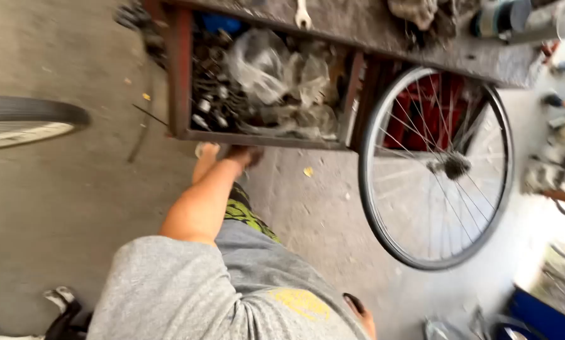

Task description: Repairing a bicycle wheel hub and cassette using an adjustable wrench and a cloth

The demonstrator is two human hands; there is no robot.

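The left hand [243, 155] grips the front edge of an open drawer [263, 140]; a bicycle wheel [436, 167] leans to its right.

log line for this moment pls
left hand on front edge of open drawer | right hand free at side | bicycle wheel leans on workbench

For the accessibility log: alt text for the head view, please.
Seen from above, a person in a grey shirt reaches the left hand to the front edge of an open drawer full of metal parts and plastic bags under a workbench. A spoked bicycle wheel leans beside it; the right hand hangs low, blurred.
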